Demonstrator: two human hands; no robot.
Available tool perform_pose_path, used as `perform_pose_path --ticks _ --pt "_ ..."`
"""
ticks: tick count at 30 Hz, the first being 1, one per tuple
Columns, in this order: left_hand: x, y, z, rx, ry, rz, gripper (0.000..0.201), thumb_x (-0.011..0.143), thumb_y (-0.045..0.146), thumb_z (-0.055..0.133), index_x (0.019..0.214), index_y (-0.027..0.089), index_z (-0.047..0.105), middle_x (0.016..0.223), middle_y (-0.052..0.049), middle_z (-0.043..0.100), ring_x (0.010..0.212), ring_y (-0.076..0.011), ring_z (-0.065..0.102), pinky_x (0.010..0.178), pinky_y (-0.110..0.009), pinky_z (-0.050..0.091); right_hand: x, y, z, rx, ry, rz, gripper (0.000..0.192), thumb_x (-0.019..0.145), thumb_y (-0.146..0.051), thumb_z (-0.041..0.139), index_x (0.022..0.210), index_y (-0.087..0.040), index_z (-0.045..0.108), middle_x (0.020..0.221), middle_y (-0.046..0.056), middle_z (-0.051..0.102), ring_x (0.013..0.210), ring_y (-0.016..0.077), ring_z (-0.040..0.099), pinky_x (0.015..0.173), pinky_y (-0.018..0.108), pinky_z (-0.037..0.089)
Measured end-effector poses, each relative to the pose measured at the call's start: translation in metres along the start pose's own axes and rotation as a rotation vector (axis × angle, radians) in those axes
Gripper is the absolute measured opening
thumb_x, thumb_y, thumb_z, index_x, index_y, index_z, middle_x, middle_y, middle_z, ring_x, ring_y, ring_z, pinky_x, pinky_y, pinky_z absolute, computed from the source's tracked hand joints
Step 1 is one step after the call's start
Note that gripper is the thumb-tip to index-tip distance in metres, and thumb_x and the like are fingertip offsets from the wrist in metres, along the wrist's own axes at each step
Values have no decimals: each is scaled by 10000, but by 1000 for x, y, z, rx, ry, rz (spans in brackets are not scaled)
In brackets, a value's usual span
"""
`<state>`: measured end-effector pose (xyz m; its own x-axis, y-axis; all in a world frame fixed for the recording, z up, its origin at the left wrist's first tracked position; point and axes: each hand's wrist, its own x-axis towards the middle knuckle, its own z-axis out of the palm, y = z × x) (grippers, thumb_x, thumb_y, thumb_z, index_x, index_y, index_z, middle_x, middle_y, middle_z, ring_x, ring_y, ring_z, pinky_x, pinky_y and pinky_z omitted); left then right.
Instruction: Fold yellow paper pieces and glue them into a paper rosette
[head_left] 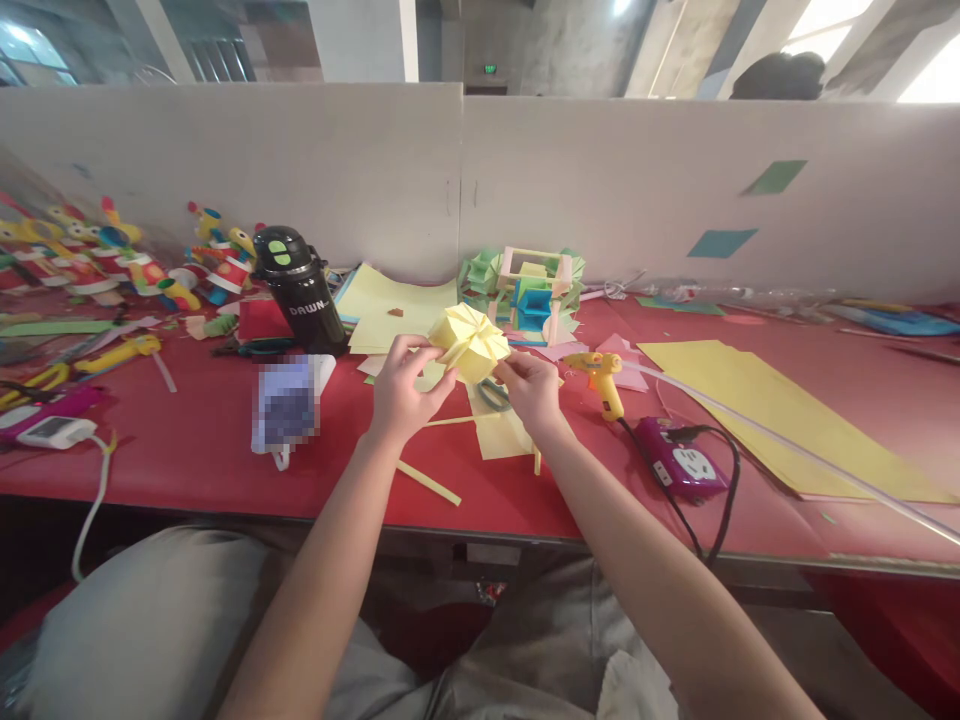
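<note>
Above the red table (187, 440) we hold a yellow pleated paper fan (469, 343) between both hands: left hand (401, 392) pinching its left edge, right hand (531, 388) its lower right. It looks feather-light and easily crushed, so we judge that fingertip holds on the outer folds suit it best.

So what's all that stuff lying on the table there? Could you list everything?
folded paper fan: one, yellow, held above table centre
glue gun: one, yellow, right of hands
power strip: one, purple, front right
paper sheet: one large, yellow, right side
bottle: one, black, left of centre
paper block model: one, green-blue-pink, by the partition
toy figures: many, multicoloured, far left
table: one, red
left hand: grips fan
right hand: grips fan
</note>
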<state>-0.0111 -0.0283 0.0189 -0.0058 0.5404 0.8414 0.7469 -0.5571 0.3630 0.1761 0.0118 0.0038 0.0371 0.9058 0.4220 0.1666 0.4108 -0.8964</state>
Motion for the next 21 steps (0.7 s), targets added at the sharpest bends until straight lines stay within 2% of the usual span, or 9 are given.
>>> perform_pose_path --ticks 8,14,18,21 --pt "0 -3 2 98 61 6 103 857 308 673 861 206 688 897 -52 652 778 -164 643 606 -257 475 0 2 2 -60 -42 -38 220 786 -342 602 627 -191 617 607 10 598 592 152 527 558 276 403" --pt "-2 -6 5 151 43 -62 92 803 276 721 778 207 666 874 -38 656 760 -166 623 570 -254 407 -3 3 4 -106 -66 -109 180 830 -306 569 742 -185 670 761 41 679 705 178 603 649 293 487" --pt "0 -13 5 65 19 -124 137 808 212 680 686 198 619 808 -25 630 678 -145 570 572 -255 400 -7 5 6 -149 -88 -154 176 850 -311 582 816 -196 711 846 56 723 778 197 652 714 322 538" --pt "2 -22 2 4 61 -178 164 797 197 672 647 197 604 729 -2 586 599 -126 520 572 -257 400 -10 3 5 -81 -135 -117 194 844 -321 618 939 -200 737 956 69 751 862 211 697 801 354 578"
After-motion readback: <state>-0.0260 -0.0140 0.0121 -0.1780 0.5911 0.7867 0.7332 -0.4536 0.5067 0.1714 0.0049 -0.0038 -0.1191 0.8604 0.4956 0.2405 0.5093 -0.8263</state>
